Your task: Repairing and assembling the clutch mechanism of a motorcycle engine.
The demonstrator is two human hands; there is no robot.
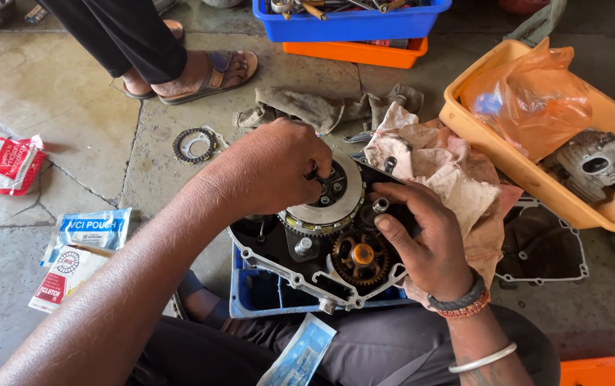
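The left hand [275, 171] covers the upper left of the round clutch assembly [332, 204], and its fingers [315, 170] hide whatever they grip at the hub. The right hand [429, 243] masks part of the engine case [307, 275] beneath it. A dirty rag [443, 168] conceals the case's upper right. At the top edge, the blue bin [350, 21] and a standing person's leg [121, 32] are cut off. The orange bag [529, 96] blurs its contents. The orange crate [604, 370] at lower right is cropped.
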